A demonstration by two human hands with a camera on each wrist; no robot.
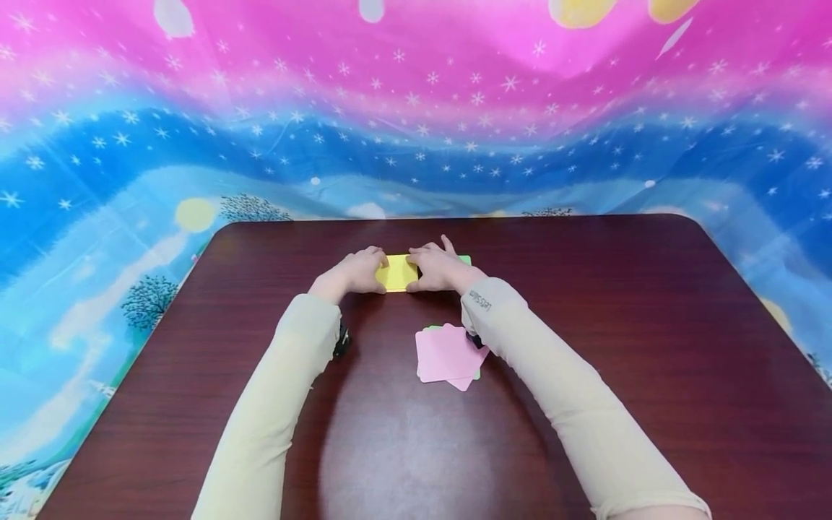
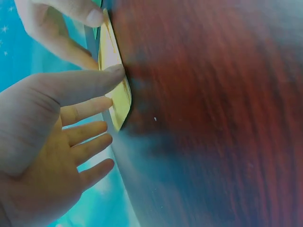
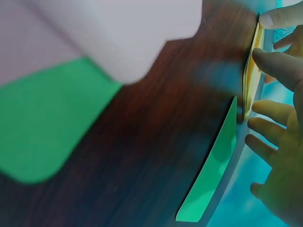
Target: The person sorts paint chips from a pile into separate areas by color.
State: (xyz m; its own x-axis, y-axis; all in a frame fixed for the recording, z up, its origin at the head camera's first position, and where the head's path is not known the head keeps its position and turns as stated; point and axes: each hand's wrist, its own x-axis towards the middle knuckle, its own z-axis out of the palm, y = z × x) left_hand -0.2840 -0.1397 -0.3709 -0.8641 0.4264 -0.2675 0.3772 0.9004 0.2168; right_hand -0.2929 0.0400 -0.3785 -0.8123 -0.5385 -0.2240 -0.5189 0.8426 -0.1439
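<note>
Left sleeve (image 1: 273,404): cream, long. Right sleeve (image 1: 559,390): matching, bears dark lettering (image 1: 481,301) near its end. Black wrist fittings (image 1: 341,342): two, partly visible.

On the right sleeve (image 1: 565,390), small dark lettering (image 1: 481,301): "Let's", the rest illegible.

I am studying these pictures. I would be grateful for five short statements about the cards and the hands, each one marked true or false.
1. The left hand and the right hand both touch the yellow cards. True.
2. A green card lies to the left of the yellow cards. False: it lies to their right, as the person sees it.
3. A pink card tops the pile nearer the person. True.
4. That pile is squared up neatly. False: its cards lie at different angles.
5. Both arms wear pale sleeves. True.
</note>
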